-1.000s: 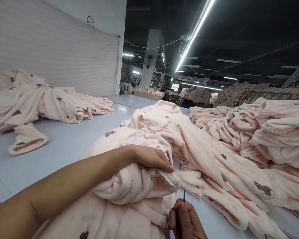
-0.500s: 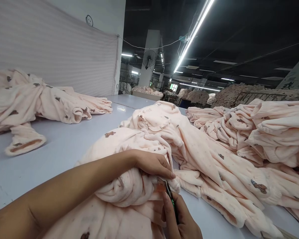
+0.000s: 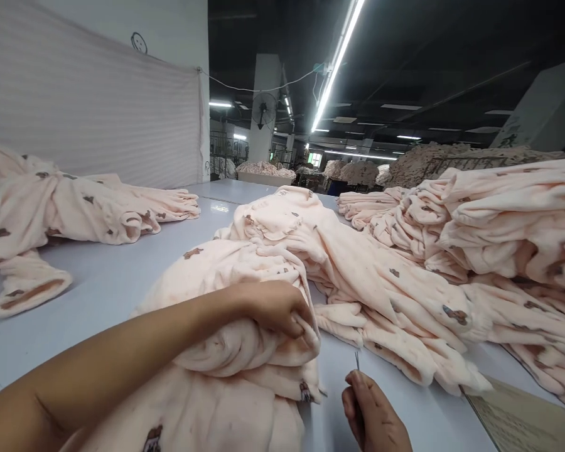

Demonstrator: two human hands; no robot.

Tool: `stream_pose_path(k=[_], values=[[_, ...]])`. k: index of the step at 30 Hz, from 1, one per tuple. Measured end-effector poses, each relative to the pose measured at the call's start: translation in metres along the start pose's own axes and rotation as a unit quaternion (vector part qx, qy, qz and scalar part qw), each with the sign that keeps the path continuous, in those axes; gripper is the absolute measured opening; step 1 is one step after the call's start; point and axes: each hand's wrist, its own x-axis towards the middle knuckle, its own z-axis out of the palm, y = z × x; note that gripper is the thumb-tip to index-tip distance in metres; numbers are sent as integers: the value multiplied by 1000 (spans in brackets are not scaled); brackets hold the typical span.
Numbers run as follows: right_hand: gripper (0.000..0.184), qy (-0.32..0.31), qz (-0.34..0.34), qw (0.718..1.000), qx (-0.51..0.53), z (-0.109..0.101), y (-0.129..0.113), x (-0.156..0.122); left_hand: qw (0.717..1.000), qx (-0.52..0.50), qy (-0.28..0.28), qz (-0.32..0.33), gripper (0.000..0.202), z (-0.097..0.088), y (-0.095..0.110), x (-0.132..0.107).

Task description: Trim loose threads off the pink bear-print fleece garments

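Note:
My left hand [image 3: 275, 306] lies across a bunched pale pink fleece garment [image 3: 245, 295] with small brown bear prints, its fingers curled into a thick fold of the cloth. At the bottom edge my right hand [image 3: 374, 417] is closed around a small thread snip [image 3: 356, 361]; only the thin metal tip sticks up above the fingers. The snip's tip stands a little to the right of the garment's hem, not touching it. The garment spreads over a pale grey table [image 3: 117, 282] in front of me.
A tall stack of the same pink garments [image 3: 508, 226] fills the right side. Another heap [image 3: 51, 207] lies at the left by a white corrugated wall [image 3: 89, 113]. A brown cardboard sheet [image 3: 518, 417] sits at the lower right. More piles stand far back.
Half a second ago the snip was against the fold under my left fingers; my right hand has since drawn back down and to the right. My left fingers have curled tighter into the cloth.

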Motion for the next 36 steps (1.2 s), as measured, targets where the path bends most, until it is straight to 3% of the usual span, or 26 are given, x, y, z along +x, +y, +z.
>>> stream_pose_path(k=[3,6,9,11,14,16,19,22,24,25,27,32,34,36], values=[[41,34,-15,999,-3,-22,16,16,982,179,44,39,15,15,22,12],[41,37,-23,999,-21,-30,29,25,950,300,-25,84,9,42,34,29],[42,13,-35,998,-46,-30,35,25,946,312,-64,50,16,77,31,45],[42,3,-41,997,-61,-30,35,23,944,322,-61,34,5,96,26,51],[42,2,-39,996,-85,-32,36,21,952,297,-61,43,13,99,24,53],[42,2,-40,994,-98,-34,38,20,962,256,-85,52,9,77,26,47],[41,2,-42,993,-114,-34,40,20,976,192,-101,27,15,7,25,27],[41,-2,-39,991,-128,-34,40,20,984,168,-43,-45,38,-66,23,3],[41,-6,-38,990,-138,-33,38,19,967,213,-47,-132,41,-87,23,-9],[41,-8,-37,989,-145,-33,37,19,955,244,-54,-160,40,-85,25,-12],[42,-13,-34,987,-157,-32,36,18,937,299,-61,-171,35,-57,28,-10],[41,-11,-36,983,-182,-32,37,17,944,307,-33,-120,19,56,25,15],[42,-8,-30,981,-191,-33,39,18,949,283,-28,-136,20,72,16,24],[43,-10,-21,980,-196,-34,42,20,956,243,-24,-162,21,60,6,25]])
